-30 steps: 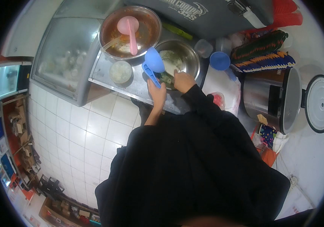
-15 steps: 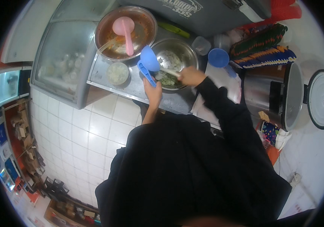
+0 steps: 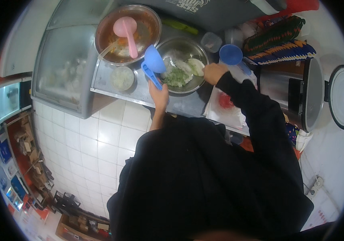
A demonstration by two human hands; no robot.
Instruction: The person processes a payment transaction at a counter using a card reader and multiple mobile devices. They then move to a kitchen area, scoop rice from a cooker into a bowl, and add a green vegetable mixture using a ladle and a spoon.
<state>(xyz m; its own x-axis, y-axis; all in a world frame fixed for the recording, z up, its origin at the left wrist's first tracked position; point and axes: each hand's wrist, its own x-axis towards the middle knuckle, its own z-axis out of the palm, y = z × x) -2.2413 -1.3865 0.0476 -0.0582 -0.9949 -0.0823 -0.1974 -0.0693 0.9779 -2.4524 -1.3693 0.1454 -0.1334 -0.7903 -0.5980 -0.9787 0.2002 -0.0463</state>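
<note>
My left hand (image 3: 158,96) is closed around the handle of a blue scoop (image 3: 154,60), whose rounded bowl hangs over the left rim of a metal mixing bowl (image 3: 194,47). A green and white shredded mix (image 3: 177,77) lies in that bowl. Just past its right side, my right hand (image 3: 215,73) grips a white spoon (image 3: 196,67) with pale food on it, held over the mix. To the left, a pink ladle (image 3: 125,27) rests in a wider metal basin (image 3: 156,25) with orange residue. A round tub (image 3: 122,78) with pale contents stands in front of the basin.
A glass-topped freezer (image 3: 61,52) adjoins the metal counter (image 3: 105,82) on the left. At right are a blue cup (image 3: 231,55), white paper sheets (image 3: 224,114) with a red round item (image 3: 225,100), and a large steel cooker (image 3: 276,92). A grey box (image 3: 212,16) stands behind.
My right hand has drawn the white spoon rightward from near the blue scoop to the bowl's right side. The blue scoop has stayed almost in place; the red item on the sheets now shows.
</note>
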